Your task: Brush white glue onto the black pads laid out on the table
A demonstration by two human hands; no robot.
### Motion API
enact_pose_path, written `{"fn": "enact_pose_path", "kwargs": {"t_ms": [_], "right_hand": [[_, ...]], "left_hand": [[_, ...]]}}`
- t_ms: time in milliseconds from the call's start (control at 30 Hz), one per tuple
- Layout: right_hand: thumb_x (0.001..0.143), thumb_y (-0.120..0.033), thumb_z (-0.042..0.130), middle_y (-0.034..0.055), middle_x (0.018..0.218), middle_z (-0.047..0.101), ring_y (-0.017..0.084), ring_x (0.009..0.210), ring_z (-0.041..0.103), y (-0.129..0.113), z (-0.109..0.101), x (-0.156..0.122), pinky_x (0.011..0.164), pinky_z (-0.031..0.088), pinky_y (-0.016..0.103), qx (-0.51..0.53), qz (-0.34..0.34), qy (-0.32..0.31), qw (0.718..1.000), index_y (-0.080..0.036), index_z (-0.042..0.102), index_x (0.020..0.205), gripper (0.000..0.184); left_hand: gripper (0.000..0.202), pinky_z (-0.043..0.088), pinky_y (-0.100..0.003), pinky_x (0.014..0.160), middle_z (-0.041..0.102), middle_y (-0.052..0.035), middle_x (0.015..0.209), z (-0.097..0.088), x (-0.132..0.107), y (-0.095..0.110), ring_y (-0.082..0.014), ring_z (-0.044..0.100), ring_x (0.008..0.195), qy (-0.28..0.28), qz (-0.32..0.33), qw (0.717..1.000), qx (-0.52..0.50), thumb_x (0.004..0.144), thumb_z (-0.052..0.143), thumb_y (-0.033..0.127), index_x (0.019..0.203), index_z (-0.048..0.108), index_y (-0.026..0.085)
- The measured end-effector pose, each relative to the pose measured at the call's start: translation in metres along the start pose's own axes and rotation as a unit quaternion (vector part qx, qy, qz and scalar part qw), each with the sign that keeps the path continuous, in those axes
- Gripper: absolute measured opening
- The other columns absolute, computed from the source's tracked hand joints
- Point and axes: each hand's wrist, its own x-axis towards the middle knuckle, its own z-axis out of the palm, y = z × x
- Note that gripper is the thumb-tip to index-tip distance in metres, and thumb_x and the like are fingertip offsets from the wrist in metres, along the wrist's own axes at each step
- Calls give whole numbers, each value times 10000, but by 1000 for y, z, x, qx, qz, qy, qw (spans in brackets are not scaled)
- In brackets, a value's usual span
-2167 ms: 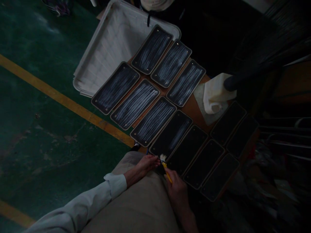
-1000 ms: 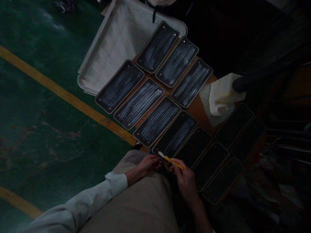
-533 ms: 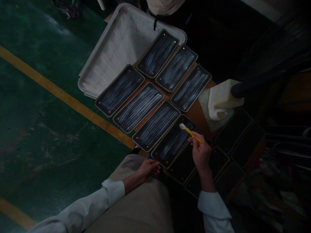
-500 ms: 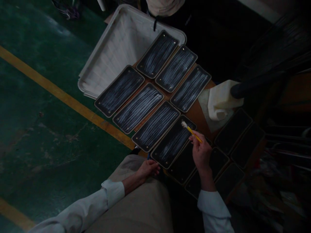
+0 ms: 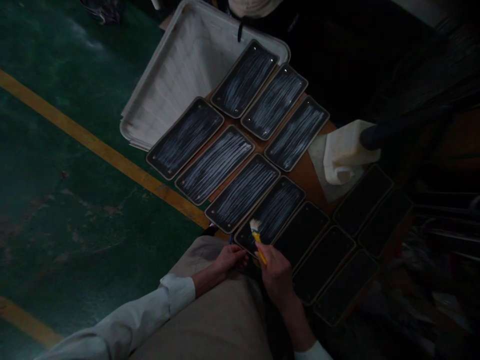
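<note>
My right hand [image 5: 276,272] is closed around the yellow handle of a paintbrush [image 5: 258,242]. Its pale bristles are at the near end of a dark rectangular panel [image 5: 283,205] with rounded corners and thin white streaks. My left hand [image 5: 231,257] rests by that panel's near corner, fingers curled together; whatever they might hold is hidden. Farther off, several similar panels [image 5: 215,162] carry white streaks and small dots at their corners. To the right of the brushed panel are plain dark panels [image 5: 302,232] without visible streaks.
The panels lie on a brown board [image 5: 305,177]. Beyond them stands a large white bin [image 5: 165,75]. A cut white plastic jug [image 5: 345,150] sits at the right on a pale sheet. The green floor [image 5: 75,200] has yellow lines. Part of a person's hat [image 5: 255,7] shows at the top.
My right hand has drawn the brush down and left, from the panel's far end to its near end. More white streaks show on that panel. The left hand has barely moved.
</note>
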Motion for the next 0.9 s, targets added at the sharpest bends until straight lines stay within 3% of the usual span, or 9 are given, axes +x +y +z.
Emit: {"fn": "enact_pose_path", "kwargs": {"t_ms": [133, 233, 400, 533, 633, 767, 900], "right_hand": [[1001, -234, 437, 63, 1005, 712, 175, 918, 684, -17, -5, -18, 791, 560, 301, 97, 54, -48, 993, -197, 602, 1165, 236], [1000, -251, 453, 40, 1078, 703, 153, 975, 679, -7, -27, -3, 833, 551, 272, 140, 108, -20, 984, -237, 592, 1180, 228], [992, -281, 476, 81, 1093, 696, 187, 1010, 667, 38, -56, 60, 888, 528, 314, 25, 45, 115, 992, -204, 600, 1206, 259], [1006, -311, 430, 108, 1067, 696, 205, 962, 673, 55, -48, 88, 852, 530, 330, -57, 24, 126, 990, -178, 601, 1220, 304], [1006, -292, 425, 116, 1038, 692, 212, 960, 666, 46, -30, 73, 852, 529, 340, -63, 21, 71, 995, -166, 599, 1228, 310], [998, -235, 427, 111, 982, 696, 208, 947, 663, 14, -11, 22, 848, 538, 345, -14, 0, -9, 1000, -162, 604, 1217, 291], [1000, -270, 432, 69, 987, 711, 179, 901, 686, -13, -11, -10, 790, 561, 301, 95, 45, -49, 993, -206, 624, 1156, 256]], "left_hand": [[330, 446, -223, 504, 675, -26, 641, 0, 0, 0, -92, 583, 490, -7, 2, 1000, 0, 677, 807, 398, 732, 658, 109], [358, 439, -222, 494, 678, -30, 654, 1, 0, 1, -99, 597, 496, -1, -6, 1000, 4, 668, 818, 422, 725, 647, 112], [363, 448, -222, 489, 672, -28, 650, 2, -1, 2, -100, 599, 496, 14, -5, 1000, 13, 679, 813, 428, 696, 619, 121], [366, 449, -220, 493, 685, -36, 679, 2, -1, 1, -100, 605, 506, 12, -2, 1000, 16, 688, 803, 439, 721, 626, 120], [348, 441, -216, 493, 686, -35, 670, 0, -1, 1, -100, 605, 511, 12, -6, 1000, 13, 691, 802, 419, 735, 634, 117], [339, 444, -218, 506, 683, -33, 669, -3, 1, -1, -102, 604, 515, -7, 5, 1000, 8, 674, 804, 404, 743, 651, 110], [331, 434, -221, 505, 675, -27, 651, -3, 1, -1, -99, 587, 504, -19, 9, 1000, 14, 680, 785, 414, 742, 662, 112]]}}
